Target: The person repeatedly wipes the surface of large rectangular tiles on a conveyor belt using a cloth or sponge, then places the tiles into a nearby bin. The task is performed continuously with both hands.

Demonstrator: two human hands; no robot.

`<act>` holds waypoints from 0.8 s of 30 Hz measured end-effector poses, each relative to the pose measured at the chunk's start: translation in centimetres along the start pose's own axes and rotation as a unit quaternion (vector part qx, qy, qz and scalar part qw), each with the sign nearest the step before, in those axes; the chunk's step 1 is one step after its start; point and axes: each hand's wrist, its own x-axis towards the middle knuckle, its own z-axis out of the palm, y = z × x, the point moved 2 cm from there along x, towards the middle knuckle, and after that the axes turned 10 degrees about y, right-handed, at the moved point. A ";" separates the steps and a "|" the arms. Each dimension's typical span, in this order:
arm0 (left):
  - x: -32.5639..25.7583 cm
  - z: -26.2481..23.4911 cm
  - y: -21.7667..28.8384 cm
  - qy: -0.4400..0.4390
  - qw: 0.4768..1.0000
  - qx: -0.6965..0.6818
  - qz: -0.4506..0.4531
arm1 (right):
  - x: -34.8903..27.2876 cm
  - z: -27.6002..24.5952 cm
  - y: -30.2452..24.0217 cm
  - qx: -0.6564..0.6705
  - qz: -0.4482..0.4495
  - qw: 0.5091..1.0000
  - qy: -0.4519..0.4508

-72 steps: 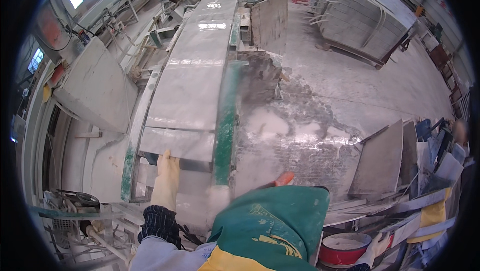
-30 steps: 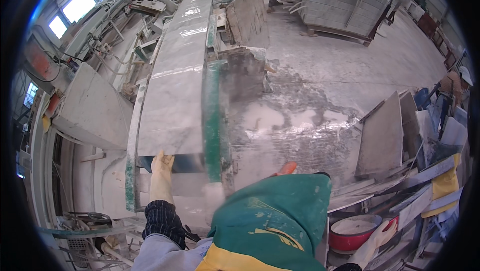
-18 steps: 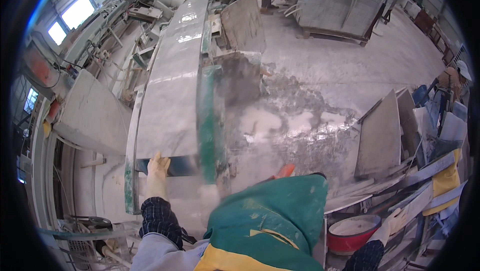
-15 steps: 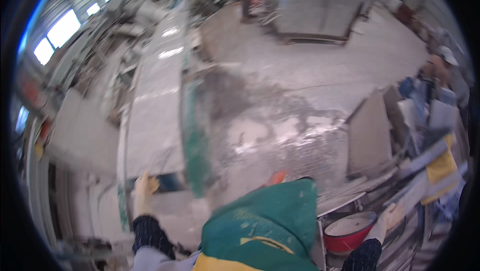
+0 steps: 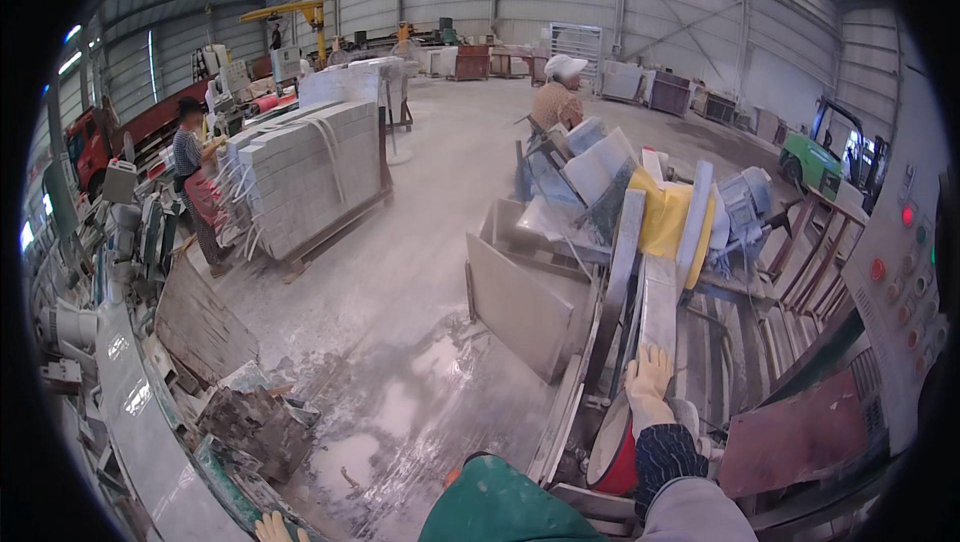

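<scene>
My right hand (image 5: 650,374), in a cream work glove, lies with fingers stretched out on the near end of a long pale stone strip (image 5: 660,307). The strip runs away from me, under a yellow sheet (image 5: 665,217) draped over the machine. Below that hand sits a red basin (image 5: 622,470), partly covered by my forearm. At the lower edge my left hand (image 5: 275,529), also gloved, shows only in part; its fingers are apart and nothing is seen in them. Beside it runs a long conveyor (image 5: 150,422) with a wet, pale surface.
A control panel with lit buttons (image 5: 905,282) stands at the right. Flat boards (image 5: 520,297) lean ahead of the machine, where a person in a white cap (image 5: 558,97) is. Rubble (image 5: 260,432) and puddles cover the floor by the conveyor. Another person (image 5: 190,172) stands by stacked slabs (image 5: 310,167).
The view has swung to the right and up. My left hand has gone from the conveyor's near end to the lower edge of view. My right hand remains by the strip and basin.
</scene>
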 end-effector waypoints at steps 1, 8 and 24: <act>0.2 0.0 0.6 -0.006 1.000 0.012 0.003 | 0.3 -0.3 0.1 0.014 0.001 1.000 0.001; 0.8 0.3 1.1 -0.040 0.998 0.043 -0.017 | 3.7 -0.9 0.4 -0.047 0.122 0.977 -0.170; 0.0 0.0 0.6 -0.062 0.994 0.087 -0.024 | 1.4 -0.2 0.4 -0.023 0.120 0.982 -0.144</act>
